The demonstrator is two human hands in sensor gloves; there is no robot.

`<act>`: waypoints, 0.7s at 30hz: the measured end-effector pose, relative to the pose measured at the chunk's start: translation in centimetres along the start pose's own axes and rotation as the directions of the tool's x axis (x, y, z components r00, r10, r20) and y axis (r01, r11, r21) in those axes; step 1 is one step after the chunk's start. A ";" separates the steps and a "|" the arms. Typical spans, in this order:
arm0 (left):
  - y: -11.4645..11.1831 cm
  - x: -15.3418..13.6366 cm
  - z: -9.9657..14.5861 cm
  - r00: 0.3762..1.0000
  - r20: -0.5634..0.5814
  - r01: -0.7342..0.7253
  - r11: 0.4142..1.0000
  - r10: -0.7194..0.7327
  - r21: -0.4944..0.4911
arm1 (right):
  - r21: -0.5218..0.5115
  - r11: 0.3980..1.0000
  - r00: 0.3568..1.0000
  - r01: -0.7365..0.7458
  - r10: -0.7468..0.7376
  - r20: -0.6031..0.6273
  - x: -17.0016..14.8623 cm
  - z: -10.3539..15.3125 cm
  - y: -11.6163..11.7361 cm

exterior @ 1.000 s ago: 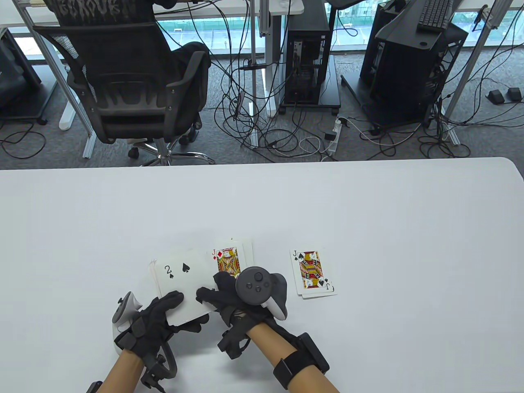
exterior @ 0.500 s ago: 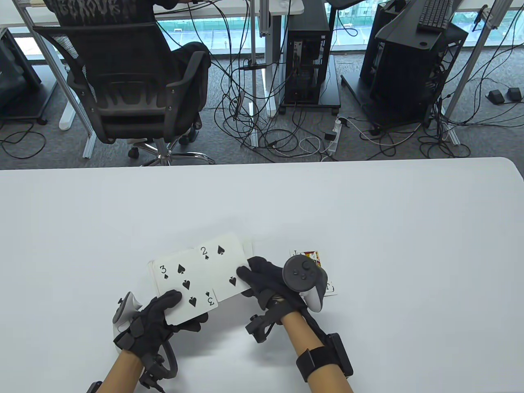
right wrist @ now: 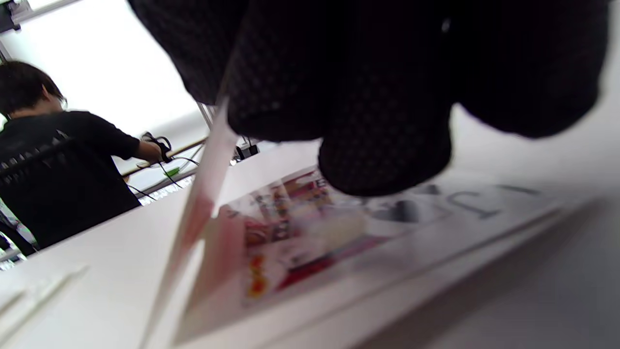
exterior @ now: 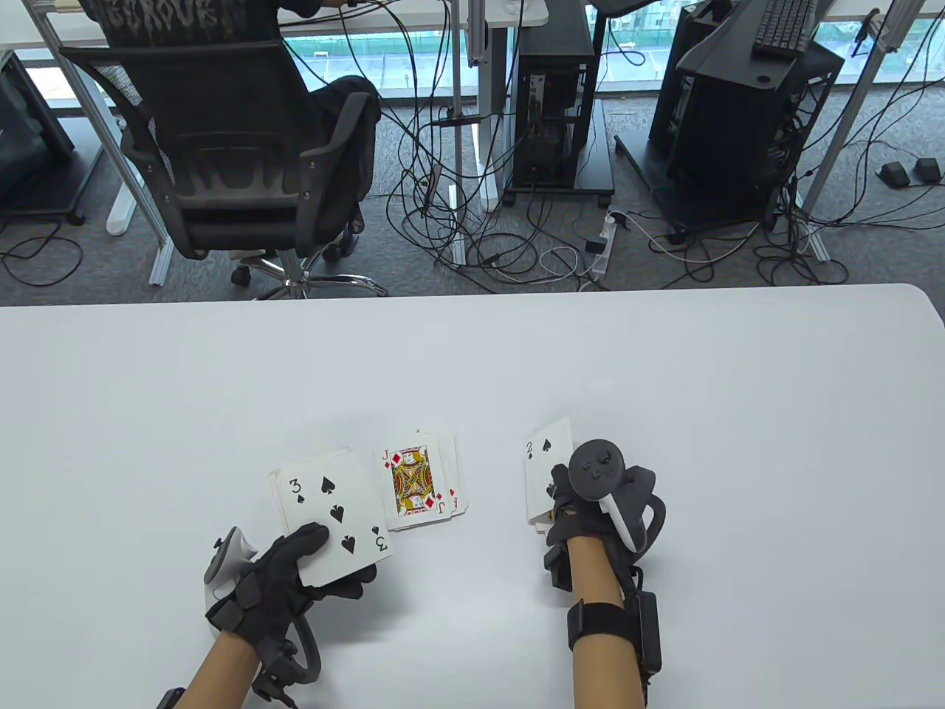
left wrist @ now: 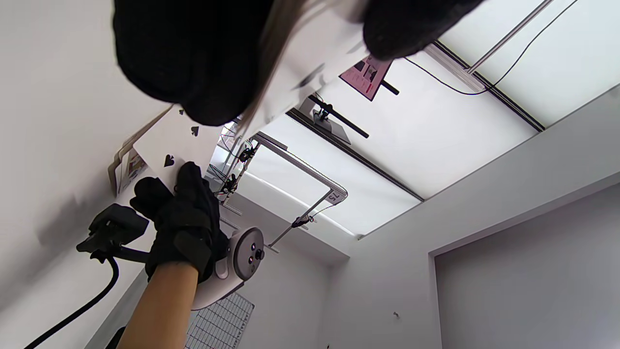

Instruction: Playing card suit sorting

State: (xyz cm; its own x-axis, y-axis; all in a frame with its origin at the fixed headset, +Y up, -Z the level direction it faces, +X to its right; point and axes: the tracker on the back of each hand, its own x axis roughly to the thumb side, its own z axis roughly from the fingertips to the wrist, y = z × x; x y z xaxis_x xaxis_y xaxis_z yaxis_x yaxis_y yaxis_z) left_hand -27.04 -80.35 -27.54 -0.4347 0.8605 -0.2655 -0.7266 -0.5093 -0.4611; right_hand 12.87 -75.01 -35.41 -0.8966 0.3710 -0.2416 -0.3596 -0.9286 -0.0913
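Observation:
My left hand [exterior: 295,569] grips a fanned stack of cards [exterior: 328,509] above the table, the three of spades on top. A diamond pile [exterior: 421,484] with the jack of diamonds face up lies on the table beside it. My right hand [exterior: 565,502] pinches the two of spades [exterior: 546,461] and holds it tilted over the spade pile [exterior: 543,526], which it mostly hides. In the right wrist view the held card [right wrist: 203,203] stands on edge above the jack of spades [right wrist: 310,228]. The left wrist view shows my right hand [left wrist: 179,218] with the two of spades [left wrist: 172,140].
The white table [exterior: 664,369] stretches wide on all sides of the piles. Beyond its far edge sit an office chair [exterior: 221,148], computer towers [exterior: 554,111] and tangled cables on the floor. A person in black sits in the chair.
My right hand drew the two of spades off the held stack and carried it right, over the spade pile. That uncovered the three of spades and the jack of diamonds. The left hand stayed put.

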 end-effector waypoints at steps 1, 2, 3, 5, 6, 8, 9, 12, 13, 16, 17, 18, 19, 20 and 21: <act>0.0 0.0 0.0 1.000 0.002 0.000 1.000 0.000 -0.001 | 0.005 0.998 0.998 -0.067 0.067 0.002 0.0 0.0 0.1; 0.0 0.0 0.0 1.000 0.003 0.000 1.000 0.000 -0.001 | 0.002 0.989 0.989 -0.146 0.146 0.001 0.0 0.0 0.3; 0.0 0.0 0.0 1.000 0.003 0.001 1.000 -0.001 0.000 | 0.006 0.976 0.976 -0.217 0.217 -0.002 0.1 0.0 0.5; 0.0 0.0 0.0 1.000 0.000 0.001 1.000 -0.001 0.003 | 0.016 0.955 0.955 -0.298 0.298 -0.009 0.2 0.0 0.9; 0.0 -0.1 0.0 1.000 -0.003 0.000 1.000 0.000 0.004 | 0.037 0.940 0.940 -0.339 0.340 -0.018 0.3 -0.1 1.1; 0.0 -0.1 0.0 1.000 -0.005 0.000 1.000 0.000 0.004 | 0.060 0.910 0.911 -0.409 0.411 -0.032 0.4 -0.1 1.4; 0.1 -0.1 0.0 1.000 -0.006 0.000 1.000 0.000 0.005 | 0.061 0.892 0.892 -0.448 0.451 -0.030 0.4 -0.2 1.6; 0.1 -0.1 0.0 1.000 -0.005 0.000 1.000 0.000 0.007 | 0.083 0.857 0.859 -0.508 0.511 -0.019 0.5 -0.3 2.1; 0.1 -0.1 0.0 1.000 -0.005 0.000 1.000 0.001 0.009 | 0.088 0.847 0.850 -0.523 0.527 -0.015 0.6 -0.3 2.3; 0.0 -0.1 0.0 1.000 -0.008 -0.002 1.000 0.002 0.010 | 0.113 0.824 0.828 -0.556 0.560 -0.008 1.0 -0.4 2.5; 0.0 -0.1 0.0 1.000 -0.009 0.000 1.000 0.001 0.010 | 0.126 0.812 0.818 -0.571 0.575 -0.002 1.1 -0.4 2.6; 0.0 -0.1 0.0 1.000 -0.010 0.001 1.000 -0.001 0.009 | 0.133 0.798 0.805 -0.588 0.593 0.001 1.1 -0.5 2.7; 0.0 -0.1 0.0 1.000 -0.011 0.001 1.000 -0.001 0.008 | 0.132 0.782 0.789 -0.609 0.615 -0.003 1.2 -0.5 2.7; 0.0 -0.1 0.0 1.000 -0.010 0.002 1.000 -0.001 0.007 | 0.128 0.770 0.776 -0.625 0.630 -0.007 1.3 -0.4 2.7; 0.0 -0.1 0.0 1.000 -0.009 0.002 1.000 -0.001 0.006 | 0.134 0.755 0.761 -0.642 0.649 -0.010 1.3 -0.5 2.7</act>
State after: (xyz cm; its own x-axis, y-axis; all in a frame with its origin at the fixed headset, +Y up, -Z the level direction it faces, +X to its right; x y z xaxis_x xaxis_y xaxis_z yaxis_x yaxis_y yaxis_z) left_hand -27.04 -80.45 -27.54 -0.4289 0.8613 -0.2724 -0.7306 -0.5081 -0.4561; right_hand 10.86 -77.00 -36.47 -0.9130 -0.3204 -0.2527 0.2697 -0.9386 0.2153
